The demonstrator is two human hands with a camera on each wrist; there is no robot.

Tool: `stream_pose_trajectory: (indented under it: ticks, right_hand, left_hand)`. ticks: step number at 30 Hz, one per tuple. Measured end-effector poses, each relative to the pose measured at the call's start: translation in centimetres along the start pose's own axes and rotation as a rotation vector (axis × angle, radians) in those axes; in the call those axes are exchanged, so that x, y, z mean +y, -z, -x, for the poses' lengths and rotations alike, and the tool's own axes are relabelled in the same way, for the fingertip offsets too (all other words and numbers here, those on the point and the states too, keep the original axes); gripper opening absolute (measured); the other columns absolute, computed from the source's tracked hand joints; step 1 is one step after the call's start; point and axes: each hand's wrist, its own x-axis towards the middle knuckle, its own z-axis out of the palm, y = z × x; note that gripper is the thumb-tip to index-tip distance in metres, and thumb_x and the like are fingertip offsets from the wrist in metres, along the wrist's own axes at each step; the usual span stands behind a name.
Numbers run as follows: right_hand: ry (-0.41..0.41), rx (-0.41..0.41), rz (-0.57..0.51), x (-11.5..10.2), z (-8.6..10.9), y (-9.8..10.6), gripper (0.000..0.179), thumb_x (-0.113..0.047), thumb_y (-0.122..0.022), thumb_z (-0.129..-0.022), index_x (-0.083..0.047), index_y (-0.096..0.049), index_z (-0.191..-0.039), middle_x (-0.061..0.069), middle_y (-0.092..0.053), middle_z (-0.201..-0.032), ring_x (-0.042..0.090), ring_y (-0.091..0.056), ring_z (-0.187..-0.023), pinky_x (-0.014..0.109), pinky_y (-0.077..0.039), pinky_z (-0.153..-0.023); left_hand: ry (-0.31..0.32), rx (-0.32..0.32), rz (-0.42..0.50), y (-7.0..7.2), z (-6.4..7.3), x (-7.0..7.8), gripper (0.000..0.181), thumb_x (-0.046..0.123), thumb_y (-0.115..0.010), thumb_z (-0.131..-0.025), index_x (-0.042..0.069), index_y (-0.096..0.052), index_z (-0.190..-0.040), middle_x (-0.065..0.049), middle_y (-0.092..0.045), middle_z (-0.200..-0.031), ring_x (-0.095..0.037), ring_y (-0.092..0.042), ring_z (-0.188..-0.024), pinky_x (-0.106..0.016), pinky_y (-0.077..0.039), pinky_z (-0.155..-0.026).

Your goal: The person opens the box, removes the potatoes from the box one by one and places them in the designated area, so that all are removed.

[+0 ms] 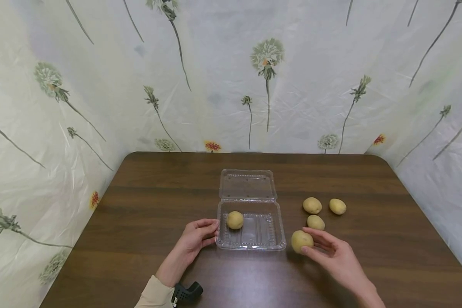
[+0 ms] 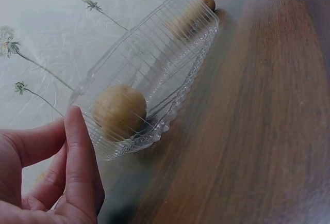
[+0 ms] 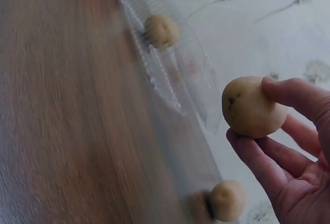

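Tabletop of dark wood spreads before me under an open clear box, whose left rim the left hand pinches between thumb and fingers. Just right of the box, the right hand holds a raised potato with half-curled fingers; another potato sits in the box's left half, and three loose potatoes lie right of the box.

Dandelion-print sheeting around a wood-grain table marks a curtained-off nook, in what building unclear.
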Motion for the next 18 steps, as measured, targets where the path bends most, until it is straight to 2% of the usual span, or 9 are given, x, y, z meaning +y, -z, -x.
stream_pose_trajectory:
  ticks: [5, 18]
  right_hand:
    - [0.008, 0.006, 0.009, 0.1, 0.1, 0.5, 0.045, -0.004, -0.074, -0.086, 0.002, -0.059, -0.128, 0.016, -0.066, -0.12, 0.009, -0.063, -0.108, 0.024, -0.054, -0.085]
    - [-0.038, 0.027, 0.062, 0.6, 0.2, 1.1, 0.044, -0.009, -0.075, -0.087, 0.0, -0.06, -0.127, 0.013, -0.065, -0.121, 0.004, -0.061, -0.108, 0.022, -0.053, -0.085]
  left_hand:
    - [0.0, -0.003, -0.001, 0.0, 0.0, 0.0, 0.031, 0.009, -0.071, -0.09, -0.009, -0.063, -0.114, -0.005, -0.066, -0.086, -0.012, -0.063, -0.075, -0.025, -0.057, -0.069]
    - [0.005, -0.007, -0.007, 0.0, 0.0, 0.1, 0.033, 0.01, -0.071, -0.091, -0.01, -0.062, -0.116, -0.006, -0.066, -0.087, -0.013, -0.063, -0.076, -0.025, -0.057, -0.07]
